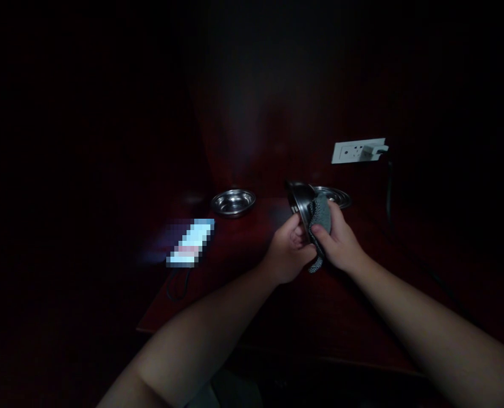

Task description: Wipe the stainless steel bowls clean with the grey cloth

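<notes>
Tilted on its side above the table, a shiny metal bowl (300, 198) is gripped at its near rim by my left hand (292, 249). My right hand (339, 238) closes around a grey-green cloth (320, 218) and presses it against the bowl's right side. Part of the cloth hangs down between my hands. Behind my right hand lies a stack of shallow metal dishes or plates (339, 196), partly covered, so I cannot tell how many. Another shallow metal dish (234, 202) rests upright on the table to the left of the bowl.
A lit phone (191, 243), its screen blurred out, lies at the left edge of the dark red table (235, 272), a cord loop (179, 286) below it. On the wall at right, a white socket (358, 151) holds a plug with a black cable (389, 195) running down. Surroundings are very dark.
</notes>
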`<action>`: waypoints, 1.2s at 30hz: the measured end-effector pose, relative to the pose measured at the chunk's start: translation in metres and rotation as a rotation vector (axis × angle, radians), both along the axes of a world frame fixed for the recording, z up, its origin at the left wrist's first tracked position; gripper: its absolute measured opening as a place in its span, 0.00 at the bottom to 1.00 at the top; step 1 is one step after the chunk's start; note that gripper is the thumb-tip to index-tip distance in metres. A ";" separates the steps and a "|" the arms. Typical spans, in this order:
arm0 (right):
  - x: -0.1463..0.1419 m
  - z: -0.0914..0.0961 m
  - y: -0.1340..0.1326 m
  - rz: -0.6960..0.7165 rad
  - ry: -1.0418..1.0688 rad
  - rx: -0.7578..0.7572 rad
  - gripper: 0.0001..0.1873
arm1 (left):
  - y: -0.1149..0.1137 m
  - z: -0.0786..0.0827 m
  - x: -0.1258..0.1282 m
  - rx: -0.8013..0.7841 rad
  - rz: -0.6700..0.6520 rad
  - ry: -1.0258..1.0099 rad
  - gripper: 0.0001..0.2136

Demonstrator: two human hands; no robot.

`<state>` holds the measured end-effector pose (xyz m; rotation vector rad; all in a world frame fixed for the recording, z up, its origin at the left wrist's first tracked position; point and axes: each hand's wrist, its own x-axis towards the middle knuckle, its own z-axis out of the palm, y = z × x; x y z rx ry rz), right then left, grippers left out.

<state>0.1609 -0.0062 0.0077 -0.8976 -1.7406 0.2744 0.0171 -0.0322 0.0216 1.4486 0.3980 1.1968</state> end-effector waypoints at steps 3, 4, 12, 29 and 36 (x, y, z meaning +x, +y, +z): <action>-0.001 0.000 0.000 -0.008 0.021 0.017 0.32 | 0.000 -0.001 0.000 0.042 -0.038 0.049 0.25; -0.001 -0.001 0.000 -0.011 0.036 0.019 0.32 | 0.000 -0.002 0.000 0.070 -0.044 0.080 0.26; -0.004 0.000 -0.002 -0.001 0.095 -0.004 0.33 | 0.003 -0.005 -0.002 0.252 -0.084 0.167 0.29; 0.000 0.001 0.002 0.048 0.032 0.033 0.35 | 0.001 -0.005 0.000 0.234 0.009 0.140 0.23; 0.000 0.001 0.001 0.049 0.028 0.021 0.34 | -0.002 -0.002 0.000 0.200 0.007 0.084 0.22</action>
